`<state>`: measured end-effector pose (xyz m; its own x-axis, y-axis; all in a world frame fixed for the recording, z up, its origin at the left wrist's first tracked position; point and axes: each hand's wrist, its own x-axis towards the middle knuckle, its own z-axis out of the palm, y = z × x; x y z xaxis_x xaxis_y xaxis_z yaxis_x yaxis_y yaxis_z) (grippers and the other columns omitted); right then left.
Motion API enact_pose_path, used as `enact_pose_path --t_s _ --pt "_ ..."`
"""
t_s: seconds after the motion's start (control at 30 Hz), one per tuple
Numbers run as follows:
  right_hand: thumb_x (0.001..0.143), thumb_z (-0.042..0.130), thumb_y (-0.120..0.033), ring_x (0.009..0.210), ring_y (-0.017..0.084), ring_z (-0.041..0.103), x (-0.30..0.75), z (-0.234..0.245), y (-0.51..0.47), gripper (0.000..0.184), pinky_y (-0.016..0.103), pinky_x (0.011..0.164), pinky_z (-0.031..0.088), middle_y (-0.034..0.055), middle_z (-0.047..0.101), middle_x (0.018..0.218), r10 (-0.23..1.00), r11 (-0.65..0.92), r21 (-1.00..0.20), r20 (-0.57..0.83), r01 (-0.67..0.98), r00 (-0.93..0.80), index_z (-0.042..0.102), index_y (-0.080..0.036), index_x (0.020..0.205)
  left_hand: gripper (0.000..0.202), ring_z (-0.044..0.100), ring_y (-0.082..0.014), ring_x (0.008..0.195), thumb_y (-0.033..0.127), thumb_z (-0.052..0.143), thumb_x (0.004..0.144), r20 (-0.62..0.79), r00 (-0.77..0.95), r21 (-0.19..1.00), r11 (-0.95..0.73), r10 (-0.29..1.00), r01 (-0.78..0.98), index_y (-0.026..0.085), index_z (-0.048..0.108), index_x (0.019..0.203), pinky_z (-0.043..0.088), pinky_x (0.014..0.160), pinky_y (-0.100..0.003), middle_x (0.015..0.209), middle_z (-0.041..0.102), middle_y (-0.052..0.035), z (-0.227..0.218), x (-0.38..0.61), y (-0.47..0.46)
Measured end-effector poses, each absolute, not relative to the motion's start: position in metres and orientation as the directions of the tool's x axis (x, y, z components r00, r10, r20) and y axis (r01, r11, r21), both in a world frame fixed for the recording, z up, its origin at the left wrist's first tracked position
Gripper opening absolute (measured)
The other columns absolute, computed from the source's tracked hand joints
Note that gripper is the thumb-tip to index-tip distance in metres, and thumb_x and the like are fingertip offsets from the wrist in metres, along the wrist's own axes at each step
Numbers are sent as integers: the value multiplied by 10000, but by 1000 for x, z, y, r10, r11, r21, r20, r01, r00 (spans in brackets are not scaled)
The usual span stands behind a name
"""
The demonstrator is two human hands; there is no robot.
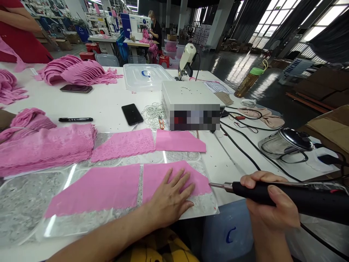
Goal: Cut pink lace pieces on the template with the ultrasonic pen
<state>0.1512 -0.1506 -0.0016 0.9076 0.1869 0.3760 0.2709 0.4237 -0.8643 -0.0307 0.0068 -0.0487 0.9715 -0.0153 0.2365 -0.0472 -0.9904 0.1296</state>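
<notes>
My left hand (174, 196) lies flat with fingers spread on a pink fabric piece (156, 178) with one slanted end. My right hand (272, 203) is wrapped round a black corded handheld tool (261, 193). The tool's thin metal tip is at the right edge of that piece; whether it touches, I cannot tell. Left of my left hand is a second pink piece (98, 187). Behind these lie a pink lace piece (127, 143) and a smaller plain pink piece (180, 141). All of them rest on a clear-and-grey patterned sheet (81, 227).
A stack of pink lace (49, 145) stands at the left. Behind the sheet are a phone (132, 114), a marker (75, 119) and a light metal box (191, 94). Cables (241, 145) and a lidded glass mug (285, 143) occupy the right. A person in red (21, 36) stands far left.
</notes>
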Motion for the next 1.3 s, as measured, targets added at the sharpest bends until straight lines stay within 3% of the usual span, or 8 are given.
enact_pose_path --t_s 1.07,1.3 --pt "610 590 -251 503 140 536 146 1 -112 102 334 474 481 3 568 668 235 445 -841 440 307 867 588 -179 683 502 375 -308 1421 515 453 992 226 974 157 -987 12 -24 218 518 1391 213 1187 -538 1500 455 -119 -51 -30 5" --pt "598 600 -265 494 145 534 145 6 -109 112 343 479 480 -2 569 655 236 429 -849 436 310 869 581 -178 667 506 408 -312 1400 530 374 1013 221 975 170 -985 14 -24 215 528 1378 272 1155 -544 1477 484 -122 -49 -30 4"
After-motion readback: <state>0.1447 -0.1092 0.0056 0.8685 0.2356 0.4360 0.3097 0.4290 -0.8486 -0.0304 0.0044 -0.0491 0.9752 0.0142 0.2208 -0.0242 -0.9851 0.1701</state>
